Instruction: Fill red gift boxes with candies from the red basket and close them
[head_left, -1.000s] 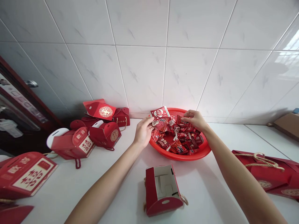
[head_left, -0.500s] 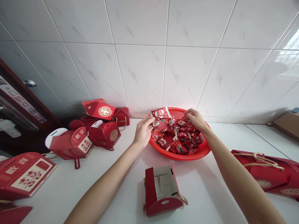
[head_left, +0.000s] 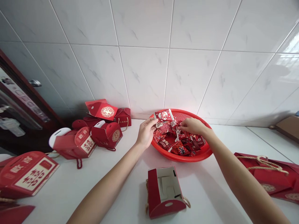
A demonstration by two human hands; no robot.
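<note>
A red plastic basket (head_left: 187,158) against the tiled wall holds many small red wrapped packets (head_left: 179,147). At its left side my left hand (head_left: 146,132) is closed, pinching a red and white packet (head_left: 165,115) over the rim. My right hand (head_left: 192,126) reaches in from the right, fingers bent down among the packets; whatever its fingertips may grip is too small to make out. In front of the basket a red box (head_left: 164,208) with rope handles stands with its top open and its pale inside showing.
Several red gift boxes (head_left: 107,135) stand on the left of the white counter (head_left: 121,193). Red bags with rope handles (head_left: 271,177) lie at the right. A brown cardboard box (head_left: 288,127) sits at the far right, and a dark-framed door (head_left: 23,93) is at the left.
My right hand has moved left and slightly down, deeper among the packets. My left hand still pinches the packet. The whole view has shifted slightly.
</note>
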